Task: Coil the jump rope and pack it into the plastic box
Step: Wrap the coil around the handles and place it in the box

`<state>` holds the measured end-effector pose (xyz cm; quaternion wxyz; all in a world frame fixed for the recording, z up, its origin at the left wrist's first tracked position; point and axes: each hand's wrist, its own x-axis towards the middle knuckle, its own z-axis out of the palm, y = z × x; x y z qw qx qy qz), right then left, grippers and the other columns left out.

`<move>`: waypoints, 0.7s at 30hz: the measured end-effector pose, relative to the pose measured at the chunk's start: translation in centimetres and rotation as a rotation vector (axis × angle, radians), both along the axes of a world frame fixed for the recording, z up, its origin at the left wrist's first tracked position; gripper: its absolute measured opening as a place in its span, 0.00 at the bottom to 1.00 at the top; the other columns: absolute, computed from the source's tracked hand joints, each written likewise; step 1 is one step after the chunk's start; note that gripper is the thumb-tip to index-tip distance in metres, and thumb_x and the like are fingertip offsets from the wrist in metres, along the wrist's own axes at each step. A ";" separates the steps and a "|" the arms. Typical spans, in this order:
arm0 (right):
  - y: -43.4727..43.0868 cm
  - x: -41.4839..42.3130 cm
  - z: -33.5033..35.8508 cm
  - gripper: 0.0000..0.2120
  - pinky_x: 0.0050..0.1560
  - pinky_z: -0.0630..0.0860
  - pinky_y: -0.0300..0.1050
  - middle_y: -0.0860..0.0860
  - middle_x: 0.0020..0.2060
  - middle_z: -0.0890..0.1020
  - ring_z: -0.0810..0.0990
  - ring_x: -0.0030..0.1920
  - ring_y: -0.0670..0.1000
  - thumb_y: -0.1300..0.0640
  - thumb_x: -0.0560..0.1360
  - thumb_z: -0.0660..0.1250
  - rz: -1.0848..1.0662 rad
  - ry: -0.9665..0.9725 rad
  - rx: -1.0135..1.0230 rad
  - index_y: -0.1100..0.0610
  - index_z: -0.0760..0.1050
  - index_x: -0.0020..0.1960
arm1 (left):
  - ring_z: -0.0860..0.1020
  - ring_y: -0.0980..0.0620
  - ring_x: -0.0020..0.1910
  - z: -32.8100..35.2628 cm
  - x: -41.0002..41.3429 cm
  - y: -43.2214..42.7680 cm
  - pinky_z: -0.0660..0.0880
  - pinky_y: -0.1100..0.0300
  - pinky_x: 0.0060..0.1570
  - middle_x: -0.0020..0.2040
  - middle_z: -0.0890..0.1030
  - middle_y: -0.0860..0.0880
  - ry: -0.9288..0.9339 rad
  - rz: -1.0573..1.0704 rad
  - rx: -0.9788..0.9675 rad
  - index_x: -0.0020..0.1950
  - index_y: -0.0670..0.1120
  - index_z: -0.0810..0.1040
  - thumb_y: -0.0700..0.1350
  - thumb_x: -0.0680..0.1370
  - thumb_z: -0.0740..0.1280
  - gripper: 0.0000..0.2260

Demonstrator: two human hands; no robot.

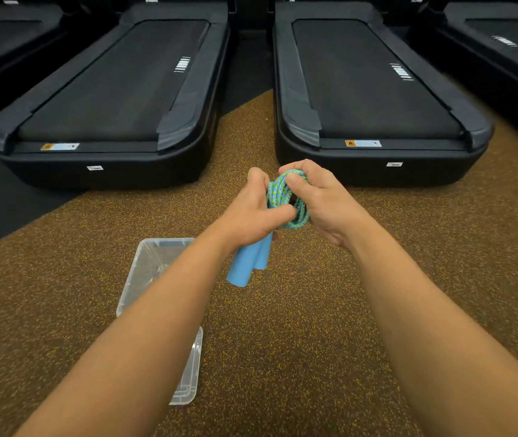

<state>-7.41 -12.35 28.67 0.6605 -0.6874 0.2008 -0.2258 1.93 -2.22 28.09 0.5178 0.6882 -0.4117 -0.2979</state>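
The jump rope [278, 192] is a blue and green braided cord, bundled into a tight coil between my two hands above the floor. Its two light blue handles [246, 263] hang down side by side under my left hand [253, 212], which grips their upper ends. My right hand [320, 200] curls round the right side of the coil, fingers over its top. The clear plastic box [144, 272] stands open on the floor down to the left, partly hidden behind my left forearm.
A clear lid [188, 386] lies on the brown speckled floor [298, 326] near the box's close end. Two black treadmills [109, 99] [374, 99] stand ahead, with a narrow gap between them. More treadmills sit at both far sides.
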 end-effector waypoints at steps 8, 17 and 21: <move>1.0 1.1 -0.4 0.08 0.42 0.76 0.44 0.54 0.50 0.75 0.76 0.47 0.49 0.57 0.80 0.60 -0.113 0.022 0.062 0.54 0.70 0.58 | 0.75 0.46 0.36 -0.1 0.2 0.9 0.79 0.43 0.39 0.43 0.70 0.43 0.085 -0.011 -0.012 0.50 0.47 0.58 0.38 0.74 0.68 0.17; 3.1 2.7 0.1 0.05 0.43 0.78 0.47 0.57 0.44 0.79 0.79 0.45 0.52 0.58 0.78 0.63 -0.205 -0.092 0.202 0.57 0.77 0.49 | 0.74 0.47 0.35 -1.1 1.0 2.2 0.78 0.51 0.35 0.42 0.70 0.43 0.179 0.126 -0.150 0.47 0.46 0.61 0.41 0.69 0.69 0.17; 4.9 3.9 0.3 0.12 0.45 0.77 0.47 0.55 0.43 0.79 0.78 0.45 0.50 0.55 0.81 0.57 -0.204 -0.072 0.268 0.58 0.78 0.49 | 0.74 0.47 0.35 -1.8 2.0 3.6 0.77 0.49 0.36 0.42 0.70 0.42 0.233 0.177 -0.174 0.45 0.47 0.63 0.40 0.70 0.69 0.14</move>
